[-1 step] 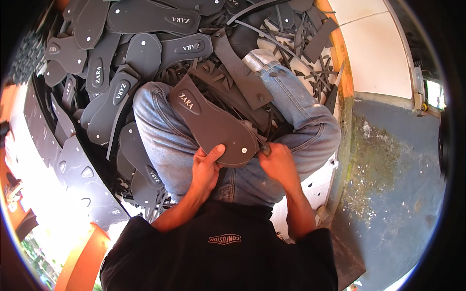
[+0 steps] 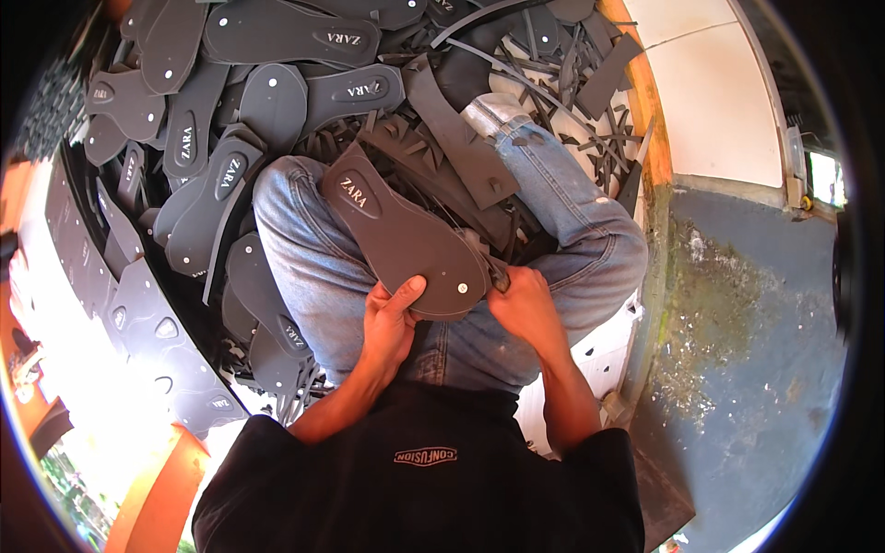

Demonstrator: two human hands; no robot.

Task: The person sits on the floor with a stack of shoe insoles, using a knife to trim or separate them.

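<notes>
Across my lap lies a dark grey sandal sole (image 2: 410, 235), its heel pointing up and left, with a raised oval pad at the heel and a white dot near the toe. My left hand (image 2: 392, 318) grips the toe end, thumb on top and fingers beneath. At the toe's right edge my right hand (image 2: 523, 300) is closed round the end of a dark trim strip (image 2: 496, 270) that runs along the sole's side. Whether a tool is also inside that fist is hidden.
Piled soles (image 2: 277, 101) cover the floor to the left and ahead. Narrow offcuts (image 2: 590, 120) lie heaped beyond my bent legs. Sheets with sole shapes (image 2: 157, 323) stand at the left. A low ledge (image 2: 654, 147) borders the blue-grey floor (image 2: 765, 350) on the right.
My right hand has shifted slightly left and up, closer against the sole's edge. The sole and my left hand have barely moved.
</notes>
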